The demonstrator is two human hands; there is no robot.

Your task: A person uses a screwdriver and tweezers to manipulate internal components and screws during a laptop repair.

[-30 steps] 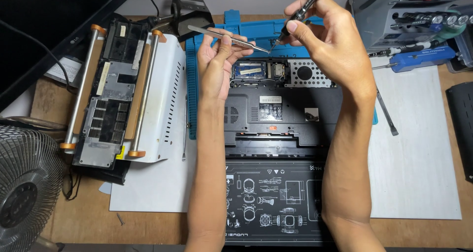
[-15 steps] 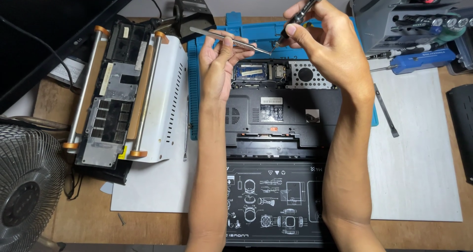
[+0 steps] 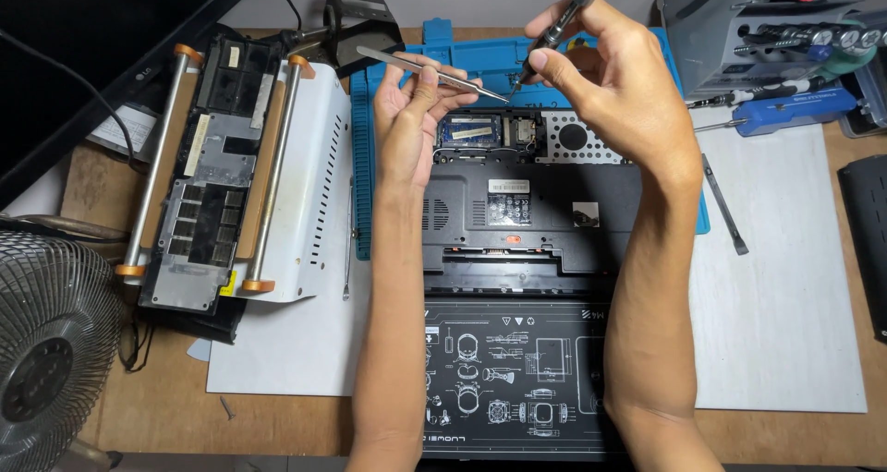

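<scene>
An opened black laptop (image 3: 531, 213) is laid underside up on a blue mat (image 3: 388, 158), just above a black printed mat (image 3: 517, 370). Above its exposed back edge, a screwdriver (image 3: 557, 27) is pinched in the closed fingers of the right hand (image 3: 614, 84). Metal tweezers (image 3: 430, 71) are gripped between thumb and fingers of the left hand (image 3: 416, 112), tips meeting the screwdriver's tip.

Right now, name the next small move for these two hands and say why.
Probably lower the screwdriver tip to the opened laptop: the right hand holds it raised, the left hand brings the tweezers to its tip, both above the open bay.
</scene>
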